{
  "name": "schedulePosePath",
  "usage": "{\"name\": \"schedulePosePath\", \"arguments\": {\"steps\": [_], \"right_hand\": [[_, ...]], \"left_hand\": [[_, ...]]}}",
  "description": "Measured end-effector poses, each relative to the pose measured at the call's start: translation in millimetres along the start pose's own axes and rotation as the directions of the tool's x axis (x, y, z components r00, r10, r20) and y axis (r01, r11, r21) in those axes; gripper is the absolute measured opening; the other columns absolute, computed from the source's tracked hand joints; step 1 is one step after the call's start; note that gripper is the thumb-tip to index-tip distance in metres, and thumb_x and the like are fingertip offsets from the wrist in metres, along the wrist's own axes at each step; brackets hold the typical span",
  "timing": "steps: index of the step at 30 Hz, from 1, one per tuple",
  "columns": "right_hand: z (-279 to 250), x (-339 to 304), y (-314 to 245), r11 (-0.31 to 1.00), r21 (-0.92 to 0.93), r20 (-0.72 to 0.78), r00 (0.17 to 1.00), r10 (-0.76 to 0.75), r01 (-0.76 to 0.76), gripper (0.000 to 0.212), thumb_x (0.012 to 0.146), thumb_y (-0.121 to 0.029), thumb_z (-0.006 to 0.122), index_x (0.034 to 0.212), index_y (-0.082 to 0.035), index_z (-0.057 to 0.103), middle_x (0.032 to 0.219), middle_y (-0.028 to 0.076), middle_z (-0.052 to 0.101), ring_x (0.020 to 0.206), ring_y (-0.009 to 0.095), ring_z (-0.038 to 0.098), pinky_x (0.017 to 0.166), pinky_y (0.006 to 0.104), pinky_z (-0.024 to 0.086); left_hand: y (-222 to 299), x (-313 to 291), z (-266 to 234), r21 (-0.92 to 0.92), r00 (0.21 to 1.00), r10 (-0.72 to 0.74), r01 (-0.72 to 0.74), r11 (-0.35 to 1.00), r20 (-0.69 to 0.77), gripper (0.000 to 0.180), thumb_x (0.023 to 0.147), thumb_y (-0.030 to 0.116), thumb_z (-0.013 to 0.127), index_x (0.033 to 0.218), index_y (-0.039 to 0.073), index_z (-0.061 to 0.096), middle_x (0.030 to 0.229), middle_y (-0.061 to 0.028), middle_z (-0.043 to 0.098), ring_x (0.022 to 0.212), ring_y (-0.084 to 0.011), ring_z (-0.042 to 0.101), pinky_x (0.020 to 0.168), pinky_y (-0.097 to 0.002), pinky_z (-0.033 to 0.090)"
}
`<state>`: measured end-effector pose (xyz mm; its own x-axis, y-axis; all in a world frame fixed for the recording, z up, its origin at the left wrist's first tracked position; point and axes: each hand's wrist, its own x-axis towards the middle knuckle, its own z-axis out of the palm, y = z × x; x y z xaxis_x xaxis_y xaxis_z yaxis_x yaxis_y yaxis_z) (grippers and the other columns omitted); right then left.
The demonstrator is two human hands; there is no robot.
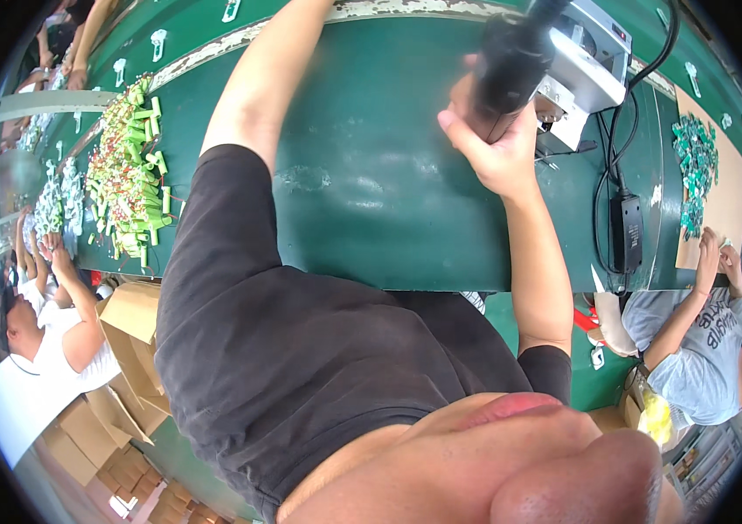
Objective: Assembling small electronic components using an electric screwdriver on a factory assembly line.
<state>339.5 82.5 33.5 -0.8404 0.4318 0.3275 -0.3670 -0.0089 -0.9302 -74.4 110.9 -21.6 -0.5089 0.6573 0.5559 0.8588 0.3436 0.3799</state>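
My left forearm (262, 87) stretches forward over the green work table (371, 183), and its hand is beyond the top edge of the picture. My right hand (502, 153) is at the far right-centre of the table, beside a white and grey bench machine (585, 74). A black cylindrical head on a thick neck (515, 65) covers most of its fingers. The thumb points left, apart from the palm. Whether this hand grips the black cylinder or something behind it cannot be made out.
Left lies a pile of green wired cylinders (131, 166). Right of the machine, black cables run to a power adapter (626, 231). Farther right, green circuit boards (694, 170) lie on cardboard (716, 188). Co-workers sit at both sides. Cardboard boxes (131, 327) stand at lower left.
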Motion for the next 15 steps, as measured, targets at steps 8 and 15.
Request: {"name": "schedulePosePath", "arguments": {"steps": [8, 15], "right_hand": [[-34, 10, -37, 0.873, -0.127, -0.232, 0.842, -0.488, 0.471, 0.033, 0.094, 0.002, 0.06, 0.126, 0.003, 0.052, 0.094, 0.019, 0.065, 0.059, 0.019, 0.057, 0.053, 0.0362, 0.053], [-78, 33, -59, 0.726, -0.272, -0.193, 0.704, -0.684, 0.631, 0.015, 0.09, 0.003, 0.054, 0.076, 0.005, 0.057, 0.062, 0.016, 0.057, 0.051, 0.024, 0.054, 0.051, 0.0385, 0.054]], "left_hand": [[100, -92, -114, -0.468, 0.905, 0.378, -0.253, 0.847, 0.195, 0.026, 0.082, 0.004, 0.073, 0.107, 0.003, 0.065, 0.105, -0.0132, 0.064, 0.098, -0.0314, 0.065, 0.088, -0.0401, 0.053], [178, -206, -134, -0.675, 0.502, 0.661, -0.19, 0.713, 0.557, 0.026, 0.087, -0.005, 0.067, 0.112, 0.003, 0.07, 0.132, -0.0099, 0.058, 0.116, -0.029, 0.063, 0.093, -0.0365, 0.055]]}}
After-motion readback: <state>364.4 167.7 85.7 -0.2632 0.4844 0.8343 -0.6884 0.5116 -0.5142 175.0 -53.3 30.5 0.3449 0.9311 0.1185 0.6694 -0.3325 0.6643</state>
